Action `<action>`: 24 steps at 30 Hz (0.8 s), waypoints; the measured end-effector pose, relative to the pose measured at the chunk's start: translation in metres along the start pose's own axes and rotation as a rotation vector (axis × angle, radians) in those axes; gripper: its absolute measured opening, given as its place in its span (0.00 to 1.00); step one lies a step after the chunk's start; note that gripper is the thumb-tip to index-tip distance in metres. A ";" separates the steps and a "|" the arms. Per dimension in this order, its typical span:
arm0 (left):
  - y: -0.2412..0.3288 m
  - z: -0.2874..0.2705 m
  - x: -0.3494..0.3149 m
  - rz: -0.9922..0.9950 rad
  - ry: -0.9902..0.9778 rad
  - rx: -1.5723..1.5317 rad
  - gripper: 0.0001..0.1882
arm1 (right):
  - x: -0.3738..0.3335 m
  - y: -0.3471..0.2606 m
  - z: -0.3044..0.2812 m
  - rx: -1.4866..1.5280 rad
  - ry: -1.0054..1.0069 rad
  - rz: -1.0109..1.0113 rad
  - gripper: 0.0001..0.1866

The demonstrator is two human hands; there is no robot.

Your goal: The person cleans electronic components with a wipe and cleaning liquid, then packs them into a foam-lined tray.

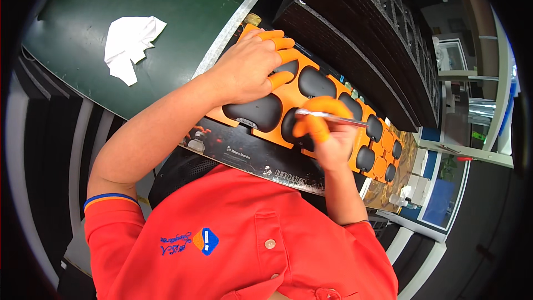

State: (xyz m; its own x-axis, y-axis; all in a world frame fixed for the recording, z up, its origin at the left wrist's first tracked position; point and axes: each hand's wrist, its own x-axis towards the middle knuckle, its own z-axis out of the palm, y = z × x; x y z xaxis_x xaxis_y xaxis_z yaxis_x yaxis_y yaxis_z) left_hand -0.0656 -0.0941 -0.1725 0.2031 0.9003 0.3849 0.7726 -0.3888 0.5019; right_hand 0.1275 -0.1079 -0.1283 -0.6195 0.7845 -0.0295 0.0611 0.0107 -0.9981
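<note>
A long orange tray [285, 95] lies across the work surface, its cut-outs holding several rounded black parts [316, 83]. My left hand [250, 66], in orange finger cots, rests on the tray's near-left end with its fingers stretched over the edge of a black part. Between the finger cots of my right hand [333, 139] is a slim silver tool [344, 119], pen-like or tweezer-like. Its left end sits just over another black part [291, 128], which my hand partly covers. Whether the tool touches that part I cannot tell.
A crumpled white cloth [130, 44] lies on the green table top [183, 5] at the left. Tall stacked dark foam trays [344, 44] stand along the far side. A black printed mat [250, 158] lies under the orange tray. A small clear bottle [397, 200] stands at the right end.
</note>
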 end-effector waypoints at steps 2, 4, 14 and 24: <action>0.000 -0.001 -0.001 -0.020 -0.012 -0.027 0.18 | -0.002 -0.004 -0.005 -0.219 0.045 -0.183 0.08; 0.000 0.001 -0.001 -0.008 0.023 0.004 0.18 | -0.003 0.001 0.001 -0.324 0.085 -0.277 0.08; 0.000 0.004 -0.002 0.012 0.037 0.023 0.17 | 0.004 0.016 0.037 -1.002 -0.133 -0.514 0.14; 0.004 0.006 0.013 0.057 0.115 -0.047 0.17 | -0.010 -0.001 -0.031 -0.087 0.145 -0.177 0.05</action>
State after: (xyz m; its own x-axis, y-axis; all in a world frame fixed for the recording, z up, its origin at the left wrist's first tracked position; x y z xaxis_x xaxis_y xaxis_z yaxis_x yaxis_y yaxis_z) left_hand -0.0566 -0.0831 -0.1706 0.1734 0.8493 0.4987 0.7323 -0.4498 0.5113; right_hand 0.1582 -0.0962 -0.1252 -0.5084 0.8462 0.1596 0.0326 0.2042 -0.9784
